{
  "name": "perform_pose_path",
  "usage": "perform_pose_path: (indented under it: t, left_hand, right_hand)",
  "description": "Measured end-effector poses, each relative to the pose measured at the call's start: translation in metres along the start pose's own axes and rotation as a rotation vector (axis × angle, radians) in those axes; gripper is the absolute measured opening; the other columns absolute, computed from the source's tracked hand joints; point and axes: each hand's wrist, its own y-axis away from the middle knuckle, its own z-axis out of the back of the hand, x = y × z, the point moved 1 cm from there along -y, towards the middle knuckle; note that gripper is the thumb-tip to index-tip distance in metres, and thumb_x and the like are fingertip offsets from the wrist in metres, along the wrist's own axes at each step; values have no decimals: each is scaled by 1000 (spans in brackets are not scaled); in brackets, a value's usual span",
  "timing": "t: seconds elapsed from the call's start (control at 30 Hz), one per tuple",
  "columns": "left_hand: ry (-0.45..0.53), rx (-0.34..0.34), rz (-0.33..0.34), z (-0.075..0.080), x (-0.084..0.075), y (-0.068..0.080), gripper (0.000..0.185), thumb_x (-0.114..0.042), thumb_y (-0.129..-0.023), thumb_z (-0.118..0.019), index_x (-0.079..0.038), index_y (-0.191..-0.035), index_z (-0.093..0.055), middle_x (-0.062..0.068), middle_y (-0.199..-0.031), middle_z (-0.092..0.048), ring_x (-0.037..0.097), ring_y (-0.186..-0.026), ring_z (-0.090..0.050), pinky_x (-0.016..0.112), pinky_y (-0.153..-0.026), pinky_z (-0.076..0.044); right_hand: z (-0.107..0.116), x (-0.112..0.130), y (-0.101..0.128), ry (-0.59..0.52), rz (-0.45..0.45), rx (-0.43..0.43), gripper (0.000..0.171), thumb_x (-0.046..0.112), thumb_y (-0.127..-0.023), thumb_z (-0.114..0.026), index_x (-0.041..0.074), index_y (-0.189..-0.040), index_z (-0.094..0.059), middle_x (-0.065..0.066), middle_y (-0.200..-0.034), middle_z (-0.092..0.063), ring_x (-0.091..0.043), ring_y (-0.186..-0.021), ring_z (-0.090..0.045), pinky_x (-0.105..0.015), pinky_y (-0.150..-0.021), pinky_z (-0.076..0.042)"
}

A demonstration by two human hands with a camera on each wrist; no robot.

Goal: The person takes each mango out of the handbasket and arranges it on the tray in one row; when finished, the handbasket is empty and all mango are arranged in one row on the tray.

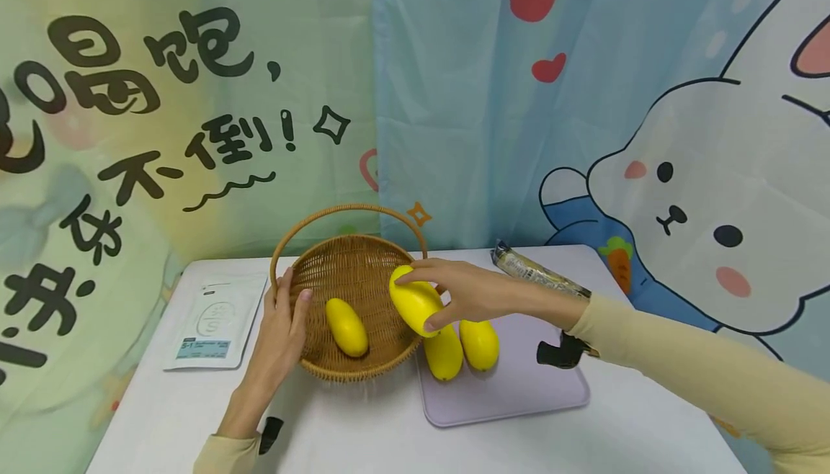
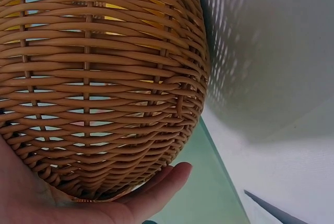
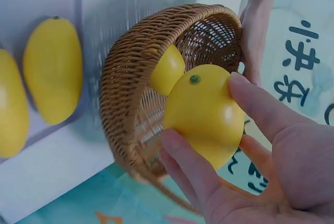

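"Cheerful corner, this: a green-and-blue printed curtain [image 1: 447, 135] with a white cartoon rabbit [image 1: 690, 150], behind a white table [image 1: 350, 434]. What's in hand?"

"A smooth, yellow, oval mango-like fruit [image 1: 412, 297], at the right rim of a round, brown wicker basket [image 1: 350, 272]. The right hand [image 1: 468, 288] has it, fingers and thumb spread about its sides."

"Secure?"

"Not wholly, I'd say. The skin looks slick; a loose pinch could drop it outside the rim, onto the two yellow oval fruits [image 1: 444, 355] there."

"And the left hand [image 1: 279, 333]?"

"Against the basket's left rim, fingers nearly straight; I can't tell whether it pinches the wicker. If it only leans there, a bump might rock the basket and roll the single yellow fruit [image 1: 346, 328] inside."

"Farther out?"

"A flat lavender tray [image 1: 506, 391] bears those two fruits, just right of the basket. A flat white pouch [image 1: 210, 323] lies left. A long, dark-and-gold packet [image 1: 541, 272] lies beyond the beige right sleeve [image 1: 687, 351], which could nudge it on a wide swing."
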Motion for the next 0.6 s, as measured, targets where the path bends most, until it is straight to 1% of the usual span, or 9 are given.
perform_pose_path:
  t: [0.1,0.2,0.27,0.33,0.4,0.5,0.6]
  left_hand:
    - [-2,3,1,0,0,0,66,-57,-108,-27,-34,-164,-3,23,-167,-11,52,-146,-30,72,-113,-28]
    - [-2,1,0,1,0,0,66,-57,-108,-27,-34,-164,-2,22,-168,-11,52,-147,-30,72,-113,-28]
    - [0,-1,-1,1,0,-1,66,-57,-108,-27,-35,-164,-2,22,-168,-11,52,-146,-30,72,-113,-28]
    - [-3,1,0,2,-1,0,65,-57,-108,-27,-34,-164,-2,22,-168,-11,52,-147,-29,72,-113,-28]
    - [-2,5,2,2,-1,0,66,-56,-108,-27,-33,-164,-2,22,-168,-10,52,-147,-29,72,-113,-28]
    - [-3,12,6,2,-1,0,66,-56,-108,-26,-32,-165,-3,23,-168,-10,52,-147,-29,71,-114,-27]
    - [-1,12,7,2,-1,0,66,-56,-108,-26,-32,-165,-2,23,-168,-9,52,-147,-28,72,-114,-27]
  right_hand:
    - [7,-7,19,-49,-40,-23,71,27,-89,-80,26,-152,-47,-7,-166,-30,-30,-133,-55,-43,-103,-52]
    - [16,-17,36,-51,-95,-57,72,30,-88,-81,28,-152,-47,-8,-166,-29,-32,-129,-58,-43,-99,-55]
    - [21,-26,46,-41,-129,-78,73,31,-88,-81,27,-152,-48,-10,-166,-29,-34,-128,-58,-42,-93,-58]
    - [24,-36,56,-28,-155,-96,72,31,-88,-81,25,-152,-48,-15,-165,-30,-38,-125,-60,-42,-88,-60]
    - [25,-47,64,-31,-173,-115,72,29,-88,-81,21,-152,-48,-19,-164,-29,-41,-124,-60,-42,-87,-60]
    - [25,-63,76,-33,-180,-153,71,27,-88,-81,15,-151,-49,-23,-163,-30,-42,-124,-59,-44,-90,-60]
    - [22,-79,85,-58,-180,-183,71,25,-89,-80,10,-150,-48,-26,-161,-32,-46,-123,-59,-46,-90,-60]
